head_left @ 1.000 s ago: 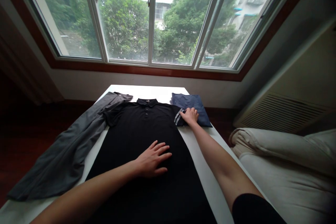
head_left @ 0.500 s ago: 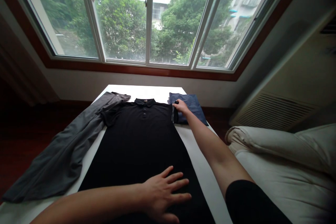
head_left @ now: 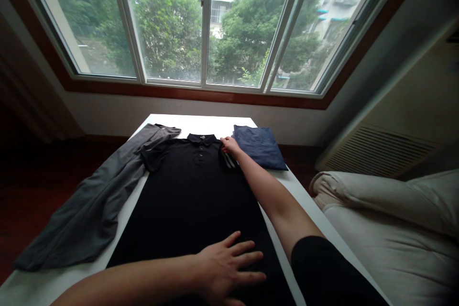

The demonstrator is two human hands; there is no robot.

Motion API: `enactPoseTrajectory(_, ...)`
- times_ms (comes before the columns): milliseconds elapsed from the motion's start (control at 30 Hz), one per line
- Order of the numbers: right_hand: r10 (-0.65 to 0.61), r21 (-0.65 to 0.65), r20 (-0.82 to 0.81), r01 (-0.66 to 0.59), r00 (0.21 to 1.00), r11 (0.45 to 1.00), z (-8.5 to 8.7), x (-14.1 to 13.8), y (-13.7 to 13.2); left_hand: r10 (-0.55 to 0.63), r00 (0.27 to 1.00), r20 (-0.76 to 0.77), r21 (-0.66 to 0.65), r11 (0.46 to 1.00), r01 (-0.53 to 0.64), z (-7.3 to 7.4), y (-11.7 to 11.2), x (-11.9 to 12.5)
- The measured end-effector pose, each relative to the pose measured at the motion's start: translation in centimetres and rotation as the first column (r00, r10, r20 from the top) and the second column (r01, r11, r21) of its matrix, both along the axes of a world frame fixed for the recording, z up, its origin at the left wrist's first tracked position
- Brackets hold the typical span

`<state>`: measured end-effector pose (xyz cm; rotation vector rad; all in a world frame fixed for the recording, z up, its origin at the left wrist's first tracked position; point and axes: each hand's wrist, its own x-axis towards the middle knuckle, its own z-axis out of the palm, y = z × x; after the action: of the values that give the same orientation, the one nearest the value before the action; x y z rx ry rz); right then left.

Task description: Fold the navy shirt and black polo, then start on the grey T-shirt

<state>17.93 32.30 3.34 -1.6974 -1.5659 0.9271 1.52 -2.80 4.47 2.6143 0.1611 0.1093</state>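
Windows (head_left: 172,28) overlook a white table (head_left: 201,124), right grip (head_left: 230,146) pinching shirt sleeve (head_left: 228,161), left grip (head_left: 223,266) splayed.

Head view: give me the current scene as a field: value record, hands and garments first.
left hand: fingers spread over the lower black polo shirt; contact unclear
right hand: pinching the shirt's striped sleeve
black polo shirt: laid out, collar toward the window
grey garment: unfolded, left of shirt
navy garment: folded, right of shirt
support: white table
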Motion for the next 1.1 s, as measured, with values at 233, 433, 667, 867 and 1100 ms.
enactPoseTrajectory(233,-0.060,0.174,0.487,-0.029,0.871,0.984,-3.8,-2.1,-3.2,0.009,1.000,0.016,0.019,1.000,-0.009,-0.5,0.2,-0.1)
enactPoseTrajectory(433,-0.048,0.128,0.675,-0.053,0.736,0.990,-5.8,-1.6,-3.8,0.003,1.000,0.026,-0.003,1.000,-0.003,-0.6,0.4,-0.1)
enactPoseTrajectory(667,0.138,-0.033,0.669,-0.157,0.731,0.987,-6.4,-0.9,-2.4,-0.005,1.000,0.027,-0.038,0.999,0.006,-0.5,0.5,-0.1)
enactPoseTrajectory(867,0.084,-0.021,0.637,-0.092,0.766,0.996,-6.5,-0.8,-2.1,-0.006,1.000,0.025,-0.014,1.000,0.007,-0.8,0.5,0.0)
enactPoseTrajectory(1100,0.086,0.008,0.637,-0.118,0.766,0.993,-7.0,-0.1,-1.9,-0.008,0.999,0.034,0.008,1.000,0.008,-0.7,0.4,-0.2)
